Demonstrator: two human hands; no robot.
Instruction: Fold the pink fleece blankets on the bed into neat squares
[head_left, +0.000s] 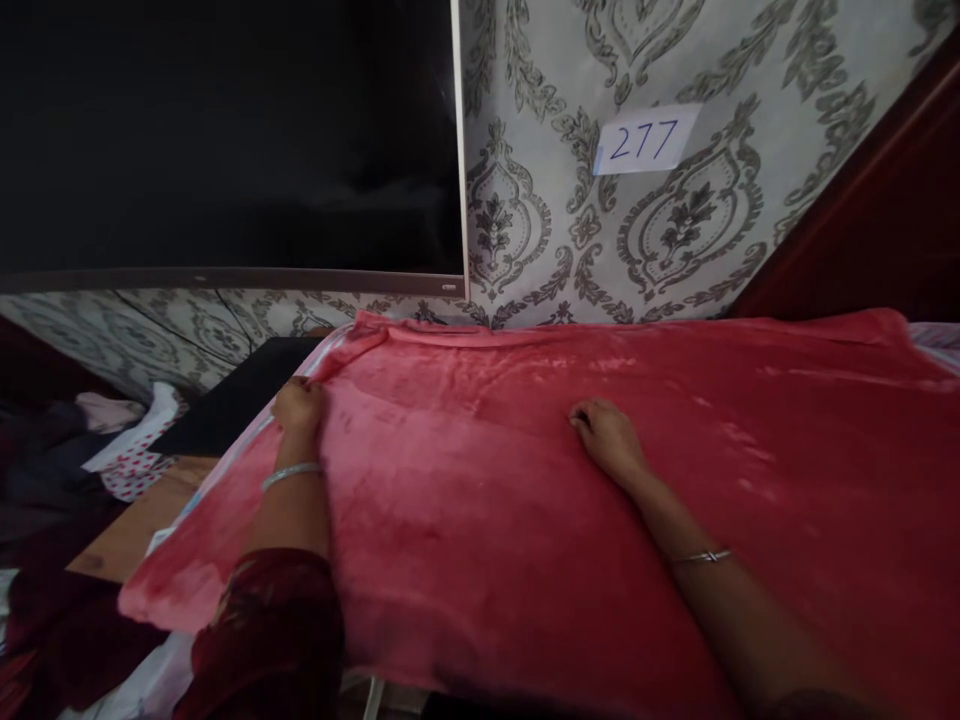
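On the far left edge of the red cloth [450, 480], left hand [298, 405] looks clamped on the border. Right hand [606, 435] is curled over the middle; can't tell if it's pinching fabric. Cloth lies spread out, near side of the patterned wall [540, 240]. Step reads as edge handling; next move calls for steady left hold, clear right contact.

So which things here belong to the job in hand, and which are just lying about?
In the job, by the look of it:
- red cloth
- left hand, at the cloth's left edge
- right hand, over its middle

Just around:
- dark screen
- "277" paper on the wall
- black flat object
- red-dotted white cloth
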